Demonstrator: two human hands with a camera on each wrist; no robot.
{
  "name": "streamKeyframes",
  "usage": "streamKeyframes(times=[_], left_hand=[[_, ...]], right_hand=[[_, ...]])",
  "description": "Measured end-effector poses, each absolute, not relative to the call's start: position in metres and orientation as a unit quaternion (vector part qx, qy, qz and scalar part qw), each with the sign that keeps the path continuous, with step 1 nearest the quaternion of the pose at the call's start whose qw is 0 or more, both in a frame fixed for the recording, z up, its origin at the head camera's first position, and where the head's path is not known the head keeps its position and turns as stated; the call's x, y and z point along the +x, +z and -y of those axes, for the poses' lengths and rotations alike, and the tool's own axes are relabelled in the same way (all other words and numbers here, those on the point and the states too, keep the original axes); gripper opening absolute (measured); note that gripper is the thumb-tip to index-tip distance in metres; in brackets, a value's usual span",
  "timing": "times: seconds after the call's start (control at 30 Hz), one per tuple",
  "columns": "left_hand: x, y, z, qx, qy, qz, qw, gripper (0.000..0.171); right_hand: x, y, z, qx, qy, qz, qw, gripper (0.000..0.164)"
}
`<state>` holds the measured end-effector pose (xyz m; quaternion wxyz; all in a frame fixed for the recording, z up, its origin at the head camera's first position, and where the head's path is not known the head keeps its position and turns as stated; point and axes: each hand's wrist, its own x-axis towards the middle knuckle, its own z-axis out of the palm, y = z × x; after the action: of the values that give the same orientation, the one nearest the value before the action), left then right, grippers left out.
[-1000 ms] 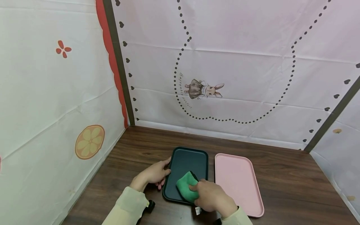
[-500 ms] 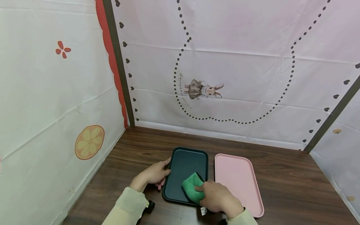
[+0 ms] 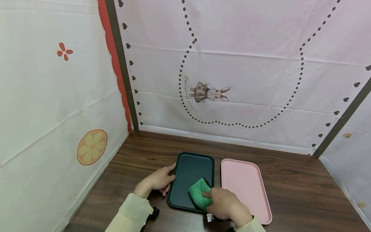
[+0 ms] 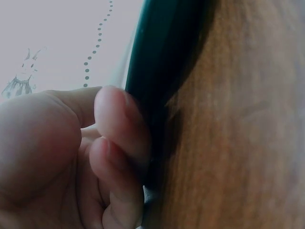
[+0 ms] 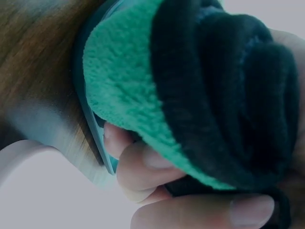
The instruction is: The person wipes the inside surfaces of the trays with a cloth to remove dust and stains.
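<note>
A dark green tray lies on the wooden table, with a pink tray right beside it. My right hand grips a folded green cloth with a black lining and presses it on the near right part of the dark tray. The right wrist view shows the cloth bunched in my fingers over the tray rim. My left hand holds the dark tray's left edge; in the left wrist view the curled fingers press against that rim.
Printed cloth walls enclose the table on the left, back and right. A small black object sits by my left sleeve near the front edge. Bare wood lies behind both trays and to the right of the pink tray.
My right hand has slid the green cloth to the right across the near part of the dark tray. The left hand and both trays have stayed where they were.
</note>
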<state>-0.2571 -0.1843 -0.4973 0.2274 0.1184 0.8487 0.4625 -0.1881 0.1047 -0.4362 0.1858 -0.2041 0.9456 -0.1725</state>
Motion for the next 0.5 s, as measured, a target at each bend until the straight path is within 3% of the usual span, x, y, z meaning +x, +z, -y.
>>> streamKeyframes(times=[0.5], left_hand=[[-0.2567, -0.4962, 0.1832, 0.118, 0.456, -0.852, 0.228, 0.065]], right_hand=[[-0.1927, -0.438, -0.1023, -0.184, -0.188, -0.952, 0.159, 0.051]])
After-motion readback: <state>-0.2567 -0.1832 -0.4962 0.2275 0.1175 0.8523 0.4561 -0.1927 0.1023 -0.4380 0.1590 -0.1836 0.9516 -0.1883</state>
